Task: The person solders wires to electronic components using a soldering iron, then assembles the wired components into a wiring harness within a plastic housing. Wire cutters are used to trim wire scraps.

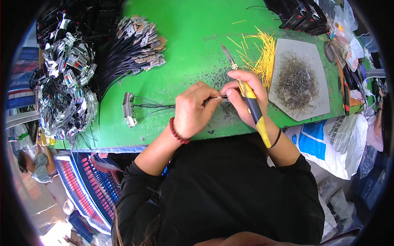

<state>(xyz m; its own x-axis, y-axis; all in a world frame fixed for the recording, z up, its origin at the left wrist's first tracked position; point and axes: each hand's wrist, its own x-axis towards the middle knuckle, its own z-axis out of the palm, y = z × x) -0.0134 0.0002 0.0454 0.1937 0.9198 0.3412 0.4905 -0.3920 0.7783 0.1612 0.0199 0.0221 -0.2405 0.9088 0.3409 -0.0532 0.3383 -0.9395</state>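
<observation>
My left hand (192,108), with a red bead bracelet at its wrist, is closed in a pinch on thin black wires (158,106). They run left to a silver metal-cased piece (129,109) lying on the green table. My right hand (239,102) is wrapped round a yellow and black soldering iron (256,110), its tip pointing up and away over the table. The right thumb and fingertips also meet at the wire ends, close to the left fingertips. Exactly what lies between those fingertips is too small to make out.
Yellow wires (264,57) lie loose beside a grey board (324,88) strewn with dark crumbs. A bundle of black cables with metal ends (141,45) and a heap of silver connectors (67,86) fill the left. Right of my arm sits a white sack (342,141).
</observation>
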